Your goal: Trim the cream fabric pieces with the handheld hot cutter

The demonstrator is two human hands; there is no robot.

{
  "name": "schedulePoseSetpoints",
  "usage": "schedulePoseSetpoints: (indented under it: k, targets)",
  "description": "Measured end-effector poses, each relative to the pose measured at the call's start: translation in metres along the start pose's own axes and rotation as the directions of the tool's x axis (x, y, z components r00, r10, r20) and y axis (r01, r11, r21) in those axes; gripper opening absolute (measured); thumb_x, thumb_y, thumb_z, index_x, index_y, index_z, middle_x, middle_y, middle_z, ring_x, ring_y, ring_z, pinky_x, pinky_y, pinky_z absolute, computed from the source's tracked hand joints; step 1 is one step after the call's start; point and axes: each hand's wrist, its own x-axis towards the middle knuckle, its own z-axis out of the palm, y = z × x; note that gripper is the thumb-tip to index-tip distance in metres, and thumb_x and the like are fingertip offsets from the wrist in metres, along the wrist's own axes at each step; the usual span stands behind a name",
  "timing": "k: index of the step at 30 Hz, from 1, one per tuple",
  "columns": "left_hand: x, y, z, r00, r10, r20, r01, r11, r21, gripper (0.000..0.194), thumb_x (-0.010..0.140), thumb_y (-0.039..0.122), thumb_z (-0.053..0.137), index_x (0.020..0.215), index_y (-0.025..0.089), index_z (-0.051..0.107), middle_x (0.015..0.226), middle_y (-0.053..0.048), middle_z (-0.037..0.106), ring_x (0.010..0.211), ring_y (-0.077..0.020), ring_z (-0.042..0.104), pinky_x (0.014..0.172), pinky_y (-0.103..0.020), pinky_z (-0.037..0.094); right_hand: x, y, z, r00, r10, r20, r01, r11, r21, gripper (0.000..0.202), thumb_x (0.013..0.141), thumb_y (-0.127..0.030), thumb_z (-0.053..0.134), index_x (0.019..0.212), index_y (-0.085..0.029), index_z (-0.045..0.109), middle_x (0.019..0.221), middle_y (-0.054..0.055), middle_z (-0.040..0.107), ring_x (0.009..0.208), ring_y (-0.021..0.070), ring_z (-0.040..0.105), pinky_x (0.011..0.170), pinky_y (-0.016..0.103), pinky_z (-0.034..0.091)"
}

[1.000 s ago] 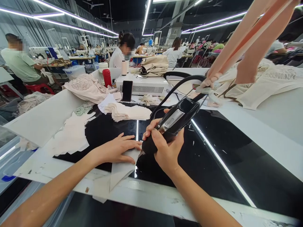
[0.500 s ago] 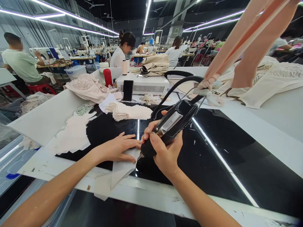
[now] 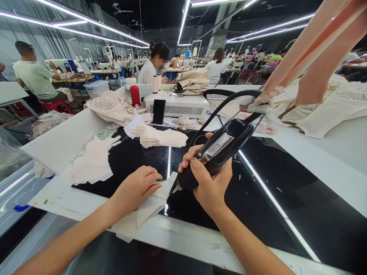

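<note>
My right hand is wrapped around a black corded handheld tool with a silver lever, tilted with its tip down at the left. The tip meets or nearly meets the right edge of a cream fabric piece at the table's front edge. On that fabric rests my left hand, its fingers bent and the thumb close to the index finger, apparently pinching the cloth; the fingertips are partly hidden. A pinkish cloth strip hangs from above, tied near the tool's cord end.
A stack of cream cut pieces and loose pale pieces lie on the black tabletop. Behind stand a phone, a red flask and a white vented box. Lace garments cover the right side. Other people sit farther back.
My left hand has drawn back left from the tool, its fingers going from stretched flat to bent. More of the fabric beside the tip shows. The view has shifted slightly.
</note>
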Motion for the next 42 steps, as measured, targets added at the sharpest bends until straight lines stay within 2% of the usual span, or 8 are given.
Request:
schedulePoseSetpoints:
  k: [3,6,9,13,18,22,27,42]
  targets:
    - [-0.021,0.017,0.011,1.0,0.022,0.011,-0.023,0.993,0.119,0.019,0.107,0.019,0.048,0.106,0.018,0.067,0.096,-0.006,0.069,0.088,-0.0216,0.067,0.081,-0.036,0.059,0.004,0.001,-0.001,1.0,-0.005,0.0,0.005,1.0,-0.007,0.032,0.084,-0.022,0.075,0.104,-0.029,0.052,0.08,-0.008,0.065,0.057,0.0112,0.062,0.053,0.027,0.057]
    - [-0.032,0.023,0.022,0.998,0.045,0.042,-0.052,0.982,0.184,0.018,0.104,0.013,0.05,0.108,0.015,0.067,0.098,-0.008,0.068,0.088,-0.0243,0.067,0.079,-0.04,0.061,0.007,0.002,0.0,1.0,-0.007,-0.006,0.007,1.0,-0.002,0.033,0.083,-0.025,0.078,0.102,-0.029,0.052,0.08,-0.007,0.066,0.056,0.0114,0.062,0.052,0.027,0.056]
    - [-0.034,0.013,0.021,0.994,0.085,0.062,-0.094,0.984,0.154,0.027,0.101,0.004,0.048,0.119,0.015,0.065,0.111,-0.009,0.07,0.1,-0.0245,0.068,0.089,-0.041,0.061,0.009,0.001,0.0,1.0,0.004,0.007,-0.004,1.0,-0.003,0.034,0.083,-0.028,0.08,0.103,-0.029,0.052,0.08,-0.007,0.065,0.057,0.0118,0.062,0.052,0.028,0.057]
    - [-0.028,-0.007,0.003,0.969,0.216,0.123,-0.224,0.973,0.057,0.041,0.1,-0.004,0.039,0.123,0.018,0.065,0.123,-0.007,0.071,0.119,-0.0206,0.066,0.112,-0.041,0.051,0.007,-0.001,-0.002,1.0,0.021,0.019,-0.021,1.0,-0.011,0.036,0.084,-0.028,0.08,0.109,-0.029,0.054,0.081,-0.007,0.065,0.057,0.0119,0.062,0.053,0.028,0.057]
    - [-0.016,-0.018,-0.006,0.963,0.249,0.1,-0.253,0.967,0.032,0.033,0.104,0.005,0.043,0.122,0.016,0.068,0.125,-0.009,0.072,0.12,-0.0209,0.067,0.111,-0.04,0.053,0.003,0.0,-0.005,0.999,0.009,0.036,-0.009,1.0,0.009,0.038,0.085,-0.027,0.08,0.115,-0.031,0.058,0.083,-0.006,0.066,0.059,0.0128,0.064,0.053,0.028,0.058]
    - [0.0,-0.021,0.002,0.97,0.244,0.002,-0.244,0.966,0.08,0.029,0.105,0.007,0.044,0.122,0.013,0.066,0.124,-0.012,0.071,0.117,-0.0201,0.068,0.101,-0.033,0.059,0.004,0.001,-0.007,0.999,-0.002,0.05,0.001,1.0,0.016,0.044,0.086,-0.027,0.081,0.124,-0.033,0.059,0.083,-0.005,0.067,0.059,0.013,0.064,0.053,0.028,0.058]
    - [0.014,-0.027,0.017,0.972,0.228,0.047,-0.232,0.965,0.123,0.027,0.106,0.01,0.043,0.118,0.014,0.067,0.122,-0.011,0.07,0.113,-0.0205,0.069,0.098,-0.034,0.06,0.004,0.0,-0.013,0.999,-0.001,0.049,0.001,1.0,0.009,0.046,0.086,-0.027,0.082,0.126,-0.035,0.061,0.083,-0.005,0.066,0.059,0.0127,0.064,0.054,0.028,0.059]
    - [0.002,-0.035,0.023,0.977,0.211,0.017,-0.212,0.975,0.067,0.025,0.109,0.017,0.044,0.115,0.014,0.068,0.122,-0.01,0.07,0.111,-0.0198,0.069,0.097,-0.031,0.061,0.005,-0.004,-0.018,0.998,0.0,0.055,0.0,1.0,0.005,0.045,0.084,-0.027,0.084,0.123,-0.03,0.063,0.08,-0.003,0.067,0.061,0.0146,0.064,0.052,0.029,0.061]
